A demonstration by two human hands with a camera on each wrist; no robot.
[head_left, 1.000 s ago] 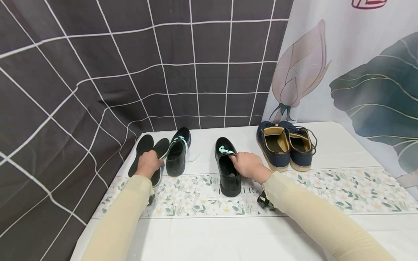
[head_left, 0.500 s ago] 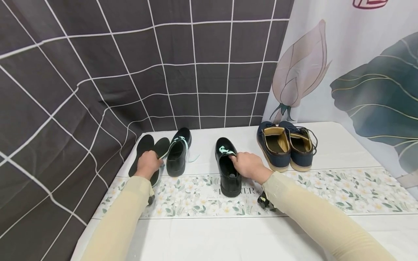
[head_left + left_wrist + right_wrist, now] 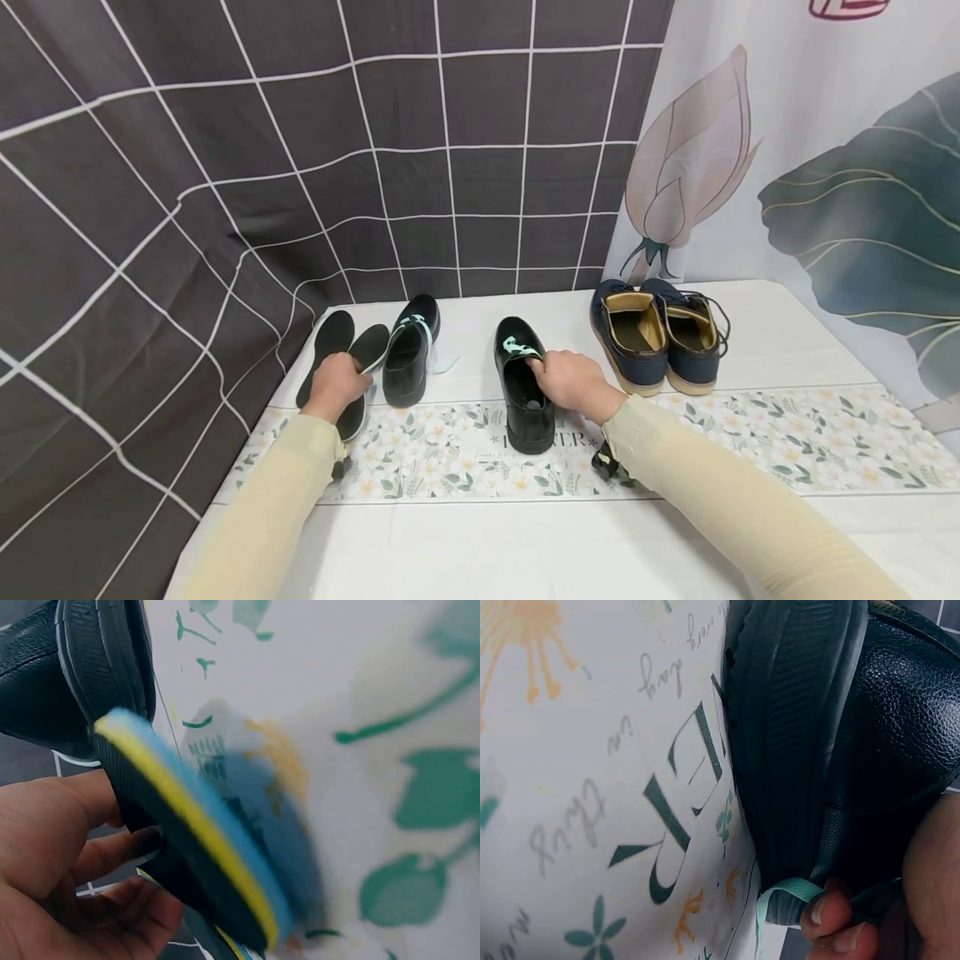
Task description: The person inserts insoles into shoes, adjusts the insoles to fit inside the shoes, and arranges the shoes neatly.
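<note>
My left hand [image 3: 336, 387] grips a black insole [image 3: 369, 347] at its middle, on the left of the table. In the left wrist view this insole [image 3: 199, 844] shows yellow and blue layers along its edge, tilted close over the cloth with a shadow beside it. A second black insole [image 3: 334, 332] lies just left of it. My right hand [image 3: 573, 379] holds the right side of a black leather shoe [image 3: 529, 427] near its opening, thumb inside. The shoe stands upright, toe away from me, with a mint-green lace [image 3: 791, 889]. Its matching shoe [image 3: 403, 371] stands right of the insoles.
A pair of navy shoes, the left one [image 3: 643, 371] and the right one [image 3: 692, 371], stands at the back right. The white tablecloth [image 3: 450, 550] has a floral band [image 3: 442, 442]. A dark grid curtain [image 3: 480, 183] rises behind and left, a lotus-print curtain [image 3: 690, 150] at right.
My left hand has drawn slightly toward me and left with the insole, whose near end now sits lower in the head view. The right hand and its shoe have not moved.
</note>
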